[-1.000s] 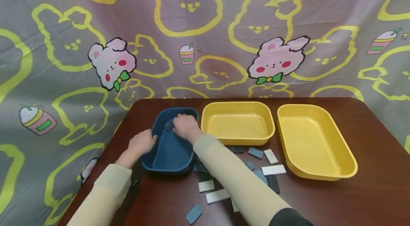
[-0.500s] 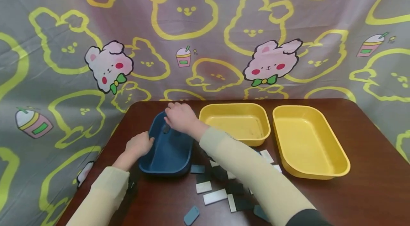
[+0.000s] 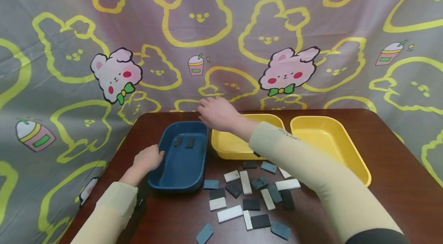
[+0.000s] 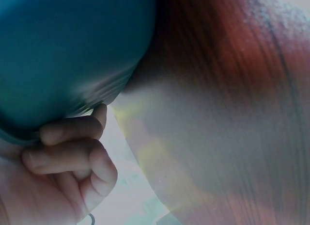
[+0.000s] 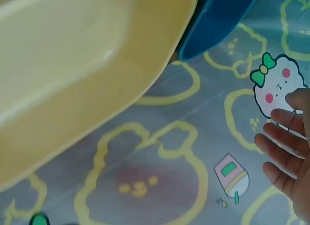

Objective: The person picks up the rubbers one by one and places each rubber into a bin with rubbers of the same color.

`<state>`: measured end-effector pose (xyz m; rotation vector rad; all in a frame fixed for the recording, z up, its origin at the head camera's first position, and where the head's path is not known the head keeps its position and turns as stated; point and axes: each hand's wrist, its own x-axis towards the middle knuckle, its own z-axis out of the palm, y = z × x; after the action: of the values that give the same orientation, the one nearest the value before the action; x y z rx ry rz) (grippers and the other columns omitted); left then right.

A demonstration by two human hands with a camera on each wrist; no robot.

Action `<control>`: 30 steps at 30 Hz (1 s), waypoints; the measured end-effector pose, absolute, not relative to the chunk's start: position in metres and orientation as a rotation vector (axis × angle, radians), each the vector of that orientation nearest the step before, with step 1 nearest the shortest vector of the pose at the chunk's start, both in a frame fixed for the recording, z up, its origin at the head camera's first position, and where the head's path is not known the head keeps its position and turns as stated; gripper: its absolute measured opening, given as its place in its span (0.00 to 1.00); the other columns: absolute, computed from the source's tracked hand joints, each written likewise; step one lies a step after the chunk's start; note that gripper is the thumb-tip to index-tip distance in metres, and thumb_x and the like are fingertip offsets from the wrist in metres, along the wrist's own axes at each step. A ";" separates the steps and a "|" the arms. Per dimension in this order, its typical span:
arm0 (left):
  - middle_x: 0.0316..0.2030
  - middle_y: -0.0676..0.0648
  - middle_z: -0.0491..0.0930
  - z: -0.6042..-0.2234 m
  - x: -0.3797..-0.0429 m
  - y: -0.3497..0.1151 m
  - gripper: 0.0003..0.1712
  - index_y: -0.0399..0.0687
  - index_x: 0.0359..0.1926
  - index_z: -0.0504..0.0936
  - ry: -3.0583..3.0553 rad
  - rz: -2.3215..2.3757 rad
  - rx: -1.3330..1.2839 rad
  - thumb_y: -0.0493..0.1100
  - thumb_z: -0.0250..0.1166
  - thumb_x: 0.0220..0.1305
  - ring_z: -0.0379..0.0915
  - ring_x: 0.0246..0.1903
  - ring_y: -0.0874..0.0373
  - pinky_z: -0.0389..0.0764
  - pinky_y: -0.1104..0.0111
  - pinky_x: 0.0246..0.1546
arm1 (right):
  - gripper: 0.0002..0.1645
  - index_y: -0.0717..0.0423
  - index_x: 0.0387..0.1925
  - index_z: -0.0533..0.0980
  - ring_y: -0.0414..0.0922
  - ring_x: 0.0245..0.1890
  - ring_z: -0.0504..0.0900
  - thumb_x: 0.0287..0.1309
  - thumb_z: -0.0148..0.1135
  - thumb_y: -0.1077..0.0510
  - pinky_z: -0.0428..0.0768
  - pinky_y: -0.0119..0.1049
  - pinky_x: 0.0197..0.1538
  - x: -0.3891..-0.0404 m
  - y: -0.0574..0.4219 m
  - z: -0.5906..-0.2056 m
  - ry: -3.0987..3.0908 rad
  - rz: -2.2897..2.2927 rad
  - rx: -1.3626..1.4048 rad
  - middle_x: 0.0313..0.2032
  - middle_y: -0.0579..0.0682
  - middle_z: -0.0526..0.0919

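My left hand [image 3: 149, 158] grips the left rim of the blue bin [image 3: 180, 165]. In the left wrist view its fingers [image 4: 72, 154] are curled against the outside of that bin. Two small dark oblong pieces [image 3: 189, 142] lie apart on the bin's floor near the far end. My right hand [image 3: 219, 114] is raised over the far left corner of the middle yellow bin [image 3: 226, 150] and holds nothing. The right wrist view shows its fingers [image 5: 281, 154] spread and relaxed, apart from the yellow bin beside it.
Several flat tiles in white [image 3: 230, 213], black [image 3: 260, 221] and grey-blue [image 3: 280, 230] lie scattered on the brown table [image 3: 166, 217]. Another yellow bin [image 3: 322, 130] stands at the right, partly behind my right sleeve. A cartoon-print cloth [image 3: 228, 52] hangs behind the table.
My right hand has risen out of the blue bin and moved right, over the middle yellow bin. A second dark piece now shows in the blue bin. My left hand keeps its grip.
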<state>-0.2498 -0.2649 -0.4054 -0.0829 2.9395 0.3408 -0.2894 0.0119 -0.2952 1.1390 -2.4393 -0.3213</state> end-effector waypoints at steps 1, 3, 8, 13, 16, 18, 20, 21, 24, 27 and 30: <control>0.25 0.42 0.71 -0.406 -0.250 -0.265 0.20 0.25 0.47 0.72 2.940 0.338 -0.086 0.43 0.53 0.72 0.71 0.25 0.51 0.71 0.62 0.24 | 0.17 0.53 0.47 0.80 0.46 0.42 0.79 0.67 0.56 0.46 0.78 0.36 0.43 -0.287 0.017 -0.294 -2.430 -0.343 1.159 0.43 0.50 0.80; 0.25 0.42 0.71 -0.406 -0.249 -0.266 0.20 0.25 0.48 0.72 2.940 0.337 -0.086 0.43 0.53 0.72 0.71 0.26 0.50 0.72 0.62 0.24 | 0.16 0.53 0.45 0.80 0.46 0.41 0.78 0.67 0.57 0.47 0.78 0.37 0.42 -0.283 0.027 -0.292 -2.411 -0.375 1.217 0.42 0.50 0.81; 0.25 0.42 0.71 -0.406 -0.249 -0.266 0.20 0.25 0.47 0.72 2.940 0.346 -0.087 0.43 0.53 0.72 0.71 0.25 0.50 0.72 0.62 0.24 | 0.15 0.53 0.47 0.79 0.45 0.41 0.78 0.67 0.57 0.49 0.77 0.34 0.42 -0.267 0.049 -0.301 -2.300 -0.576 1.453 0.42 0.49 0.81; 0.25 0.42 0.71 -0.405 -0.247 -0.265 0.20 0.25 0.47 0.72 2.936 0.361 -0.080 0.43 0.53 0.72 0.72 0.26 0.50 0.72 0.62 0.24 | 0.19 0.51 0.55 0.76 0.45 0.45 0.76 0.66 0.59 0.50 0.76 0.34 0.47 -0.242 0.067 -0.317 -2.047 -0.801 1.694 0.49 0.49 0.79; 0.26 0.42 0.72 -0.406 -0.247 -0.265 0.20 0.24 0.47 0.72 2.941 0.361 -0.074 0.43 0.53 0.72 0.72 0.26 0.50 0.72 0.62 0.24 | 0.13 0.50 0.51 0.75 0.42 0.41 0.75 0.67 0.58 0.52 0.75 0.32 0.42 -0.230 0.078 -0.327 -1.898 -0.821 1.785 0.46 0.47 0.78; 0.26 0.42 0.72 -0.406 -0.248 -0.265 0.20 0.24 0.47 0.72 2.945 0.366 -0.075 0.43 0.53 0.72 0.72 0.26 0.50 0.72 0.62 0.25 | 0.09 0.49 0.47 0.75 0.41 0.38 0.73 0.69 0.55 0.53 0.73 0.31 0.38 -0.224 0.084 -0.334 -1.809 -0.832 1.824 0.43 0.45 0.77; 0.26 0.42 0.72 -0.406 -0.248 -0.266 0.20 0.24 0.47 0.72 2.951 0.369 -0.075 0.43 0.53 0.72 0.72 0.26 0.50 0.72 0.62 0.25 | 0.06 0.48 0.44 0.76 0.40 0.36 0.73 0.69 0.54 0.54 0.72 0.31 0.35 -0.219 0.090 -0.342 -1.750 -0.854 1.844 0.40 0.44 0.76; 0.26 0.41 0.72 -0.406 -0.248 -0.266 0.20 0.24 0.47 0.72 2.952 0.372 -0.076 0.43 0.53 0.72 0.72 0.26 0.50 0.72 0.62 0.25 | 0.05 0.48 0.43 0.76 0.39 0.34 0.72 0.69 0.54 0.55 0.72 0.30 0.34 -0.217 0.093 -0.346 -1.740 -0.871 1.851 0.38 0.44 0.75; 0.26 0.42 0.72 -0.405 -0.247 -0.266 0.19 0.25 0.47 0.72 2.954 0.372 -0.076 0.43 0.53 0.72 0.72 0.26 0.50 0.72 0.62 0.25 | 0.04 0.46 0.42 0.76 0.38 0.31 0.71 0.68 0.57 0.55 0.71 0.29 0.31 -0.212 0.099 -0.358 -1.784 -0.936 1.869 0.35 0.43 0.73; 0.26 0.42 0.72 -0.405 -0.247 -0.265 0.19 0.25 0.46 0.72 2.954 0.374 -0.069 0.43 0.53 0.72 0.71 0.26 0.50 0.72 0.62 0.25 | 0.12 0.45 0.46 0.77 0.37 0.31 0.71 0.60 0.65 0.54 0.73 0.28 0.32 -0.208 0.104 -0.370 -1.903 -1.020 1.856 0.37 0.42 0.73; 0.25 0.42 0.71 -0.405 -0.246 -0.266 0.18 0.26 0.45 0.72 2.958 0.374 -0.061 0.43 0.53 0.72 0.71 0.25 0.51 0.72 0.62 0.24 | 0.26 0.44 0.52 0.76 0.37 0.34 0.73 0.51 0.72 0.49 0.75 0.29 0.35 -0.206 0.107 -0.380 -1.992 -1.102 1.819 0.41 0.42 0.74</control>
<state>-0.2459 -0.2662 -0.4051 -0.0613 2.9576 0.3744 -0.2065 0.1074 -0.3796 1.8190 -1.9921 -1.1019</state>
